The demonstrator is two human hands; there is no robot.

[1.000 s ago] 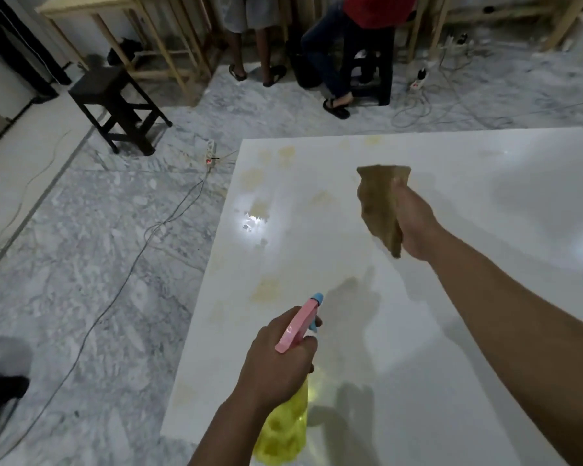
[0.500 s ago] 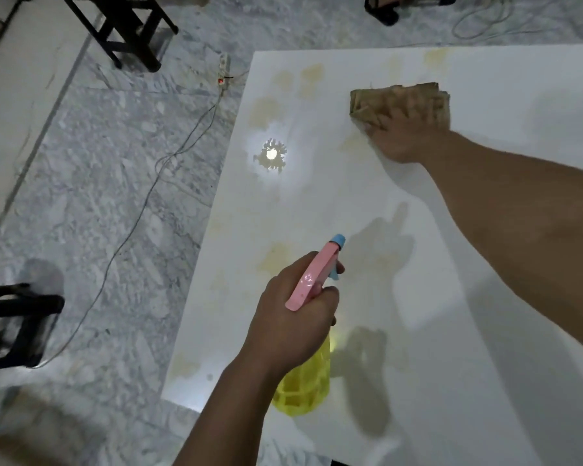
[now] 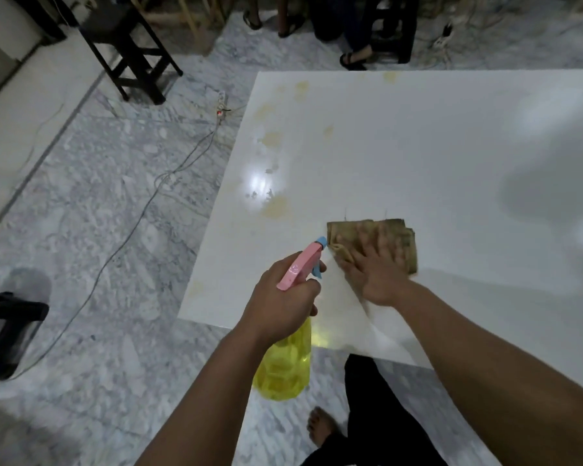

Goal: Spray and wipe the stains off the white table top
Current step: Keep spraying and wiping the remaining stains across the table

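Note:
The white table top (image 3: 418, 156) carries several yellowish stains (image 3: 276, 206) along its left side and far left corner, with wet droplets shining among them. My left hand (image 3: 283, 304) grips a spray bottle (image 3: 285, 361) with a yellow body and a pink trigger head, held over the table's near left corner, nozzle pointing away from me. My right hand (image 3: 377, 267) lies flat with spread fingers on a folded tan cloth (image 3: 401, 237), pressing it onto the table near the front edge, just right of the nozzle.
A black stool (image 3: 128, 52) stands on the marble floor at the far left; another dark stool (image 3: 4, 331) is at the left edge. A power strip (image 3: 221, 105) and cable trail beside the table. People's legs (image 3: 354, 45) are beyond the far edge. My own leg and bare foot (image 3: 320, 428) are below.
My right hand has drawn the cloth from the far middle of the table toward me, to the near edge. The left hand still holds the bottle in about the same place.

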